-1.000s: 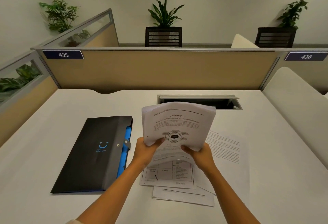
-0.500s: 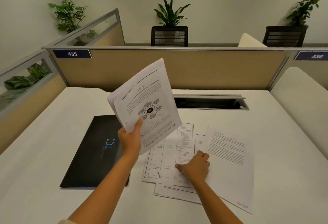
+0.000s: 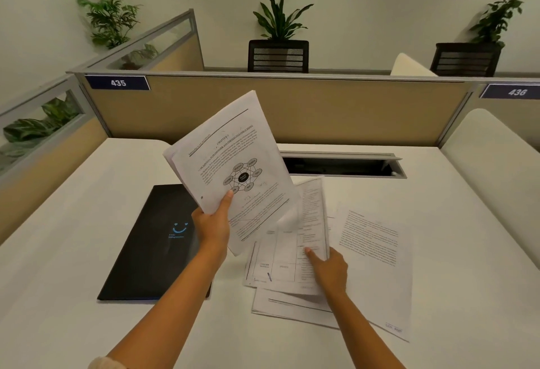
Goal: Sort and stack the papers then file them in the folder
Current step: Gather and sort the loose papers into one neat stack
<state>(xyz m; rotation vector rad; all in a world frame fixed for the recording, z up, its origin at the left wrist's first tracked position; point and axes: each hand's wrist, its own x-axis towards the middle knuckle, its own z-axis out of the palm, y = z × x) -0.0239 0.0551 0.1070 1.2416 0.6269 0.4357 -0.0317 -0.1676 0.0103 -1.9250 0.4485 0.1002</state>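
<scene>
My left hand (image 3: 212, 226) grips a small stack of printed papers (image 3: 230, 164) with a diagram on top, held tilted in the air above the desk. My right hand (image 3: 328, 270) pinches the right edge of a sheet with a table printed on it (image 3: 280, 257), whose far end is lifted and blurred. Under and beside it lie more loose sheets: a page of text (image 3: 374, 251) to the right and another page (image 3: 289, 304) poking out below. A closed black folder (image 3: 152, 249) with a blue smile mark lies flat to the left, partly hidden by my left arm.
The white desk (image 3: 87, 222) is walled by beige partitions (image 3: 350, 108) at the back and left. An open cable slot (image 3: 342, 165) sits in the desk behind the papers. A pale rounded chair back (image 3: 493, 164) stands at the right. Potted plants stand beyond the partition.
My right hand let go of the held stack, dropped to the desk and took hold of the table sheet, now lifting it. My left hand raised the stack up and to the left.
</scene>
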